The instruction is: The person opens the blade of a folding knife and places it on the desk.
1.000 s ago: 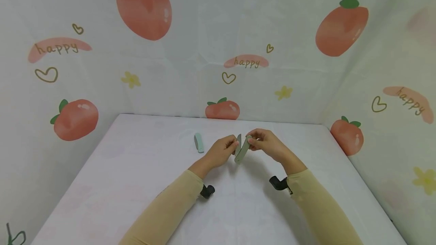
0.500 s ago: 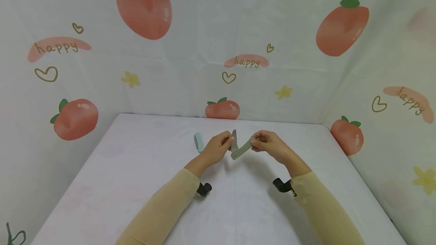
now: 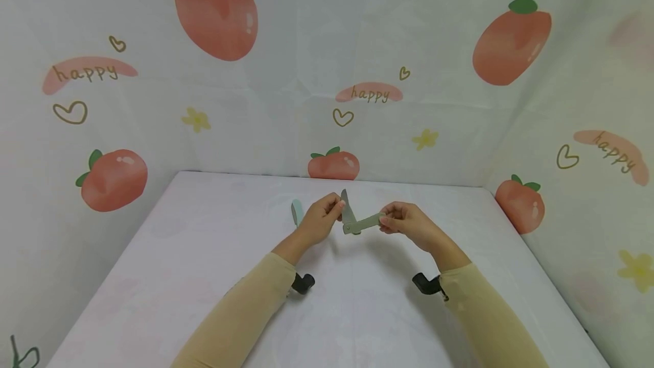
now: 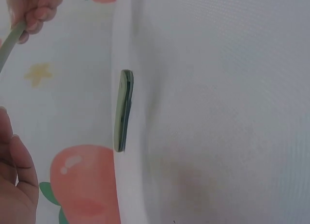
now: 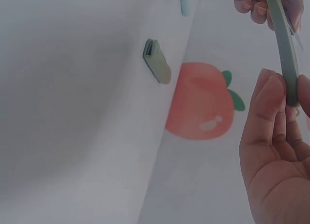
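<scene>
A folding knife with a sage-green handle [image 3: 369, 222] is held above the table, its grey blade [image 3: 348, 207] swung well out from the handle. My left hand [image 3: 318, 220] pinches the blade. The far end of the handle is pinched between the thumb and fingers of my right hand [image 3: 409, 223]; this grip also shows in the right wrist view, on the green handle [image 5: 286, 54]. Below lies another green folding knife [image 4: 123, 111], folded, plain in both wrist views but mostly hidden in the head view. A mint folding knife [image 3: 297, 210] lies behind my left hand, partly covered.
The white-covered table [image 3: 204, 254] reaches back to a white curtain [image 3: 286, 118] printed with red fruit and "happy" lettering. Black wrist cameras [image 3: 304, 283] sit under both beige sleeves [image 3: 240, 311].
The knife has unfolded wider, its handle turning down to the right away from the blade. My left hand has moved left and slightly up, my right hand slightly right and down.
</scene>
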`<state>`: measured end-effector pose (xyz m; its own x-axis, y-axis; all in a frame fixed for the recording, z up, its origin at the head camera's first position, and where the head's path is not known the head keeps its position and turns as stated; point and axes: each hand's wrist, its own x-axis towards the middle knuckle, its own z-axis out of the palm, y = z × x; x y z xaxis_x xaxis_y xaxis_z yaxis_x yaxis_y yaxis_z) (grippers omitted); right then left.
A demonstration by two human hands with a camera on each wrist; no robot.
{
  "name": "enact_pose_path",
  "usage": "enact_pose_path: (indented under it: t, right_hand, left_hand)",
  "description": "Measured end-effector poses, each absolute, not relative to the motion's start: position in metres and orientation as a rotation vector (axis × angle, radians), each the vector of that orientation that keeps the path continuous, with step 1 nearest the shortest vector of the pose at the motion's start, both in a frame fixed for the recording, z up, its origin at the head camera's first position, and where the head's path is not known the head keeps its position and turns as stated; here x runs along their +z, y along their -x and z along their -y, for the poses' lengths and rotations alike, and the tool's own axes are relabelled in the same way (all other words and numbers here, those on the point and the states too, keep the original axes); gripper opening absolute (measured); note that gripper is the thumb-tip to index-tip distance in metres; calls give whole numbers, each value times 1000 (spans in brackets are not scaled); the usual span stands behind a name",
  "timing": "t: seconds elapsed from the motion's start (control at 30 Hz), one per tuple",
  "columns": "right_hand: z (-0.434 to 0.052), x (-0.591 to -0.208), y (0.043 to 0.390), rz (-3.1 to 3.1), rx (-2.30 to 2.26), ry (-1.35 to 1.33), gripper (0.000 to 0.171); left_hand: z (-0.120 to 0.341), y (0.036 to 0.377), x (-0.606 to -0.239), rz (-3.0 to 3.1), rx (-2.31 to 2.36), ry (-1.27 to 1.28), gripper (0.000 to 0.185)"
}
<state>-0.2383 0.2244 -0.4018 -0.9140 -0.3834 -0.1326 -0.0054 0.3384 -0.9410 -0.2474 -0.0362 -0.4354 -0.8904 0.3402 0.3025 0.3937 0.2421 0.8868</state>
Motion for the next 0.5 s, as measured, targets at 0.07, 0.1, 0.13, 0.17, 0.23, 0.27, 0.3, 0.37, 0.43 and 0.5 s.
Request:
enact_pose_path:
  t: [0.07, 0.1, 0.13, 0.17, 0.23, 0.27, 0.3, 0.37, 0.43, 0.5]
  right_hand:
    - [-225, -402, 237, -2266, -1606, 350, 26]
    - [-226, -403, 236, -2260, -1608, 354, 26]
    - [-226, -403, 235, -2251, -1615, 355, 26]
    - [-227, -403, 235, -2242, -1621, 353, 27]
    - [-228, -404, 234, -2225, -1633, 343, 26]
    - [-228, -404, 234, -2216, -1640, 335, 26]
    - [-228, -405, 234, -2208, -1647, 328, 26]
    - [-228, -406, 234, -2199, -1654, 328, 26]
    - [-228, -407, 234, -2194, -1661, 328, 26]
    - [-228, -409, 235, -2197, -1660, 330, 25]
  left_hand:
    - [37, 248, -435, 2431, -1776, 700, 21]
    - [37, 248, -435, 2423, -1783, 694, 21]
    - [38, 248, -435, 2417, -1789, 688, 21]
    - [38, 248, -434, 2406, -1794, 687, 22]
    - [39, 248, -434, 2391, -1801, 683, 22]
    - [39, 248, -434, 2385, -1805, 681, 22]
    - [40, 247, -434, 2381, -1808, 679, 22]
    - [40, 247, -434, 2379, -1812, 676, 22]
    - [41, 247, -434, 2388, -1817, 670, 20]
    - [41, 247, -435, 2394, -1832, 666, 16]
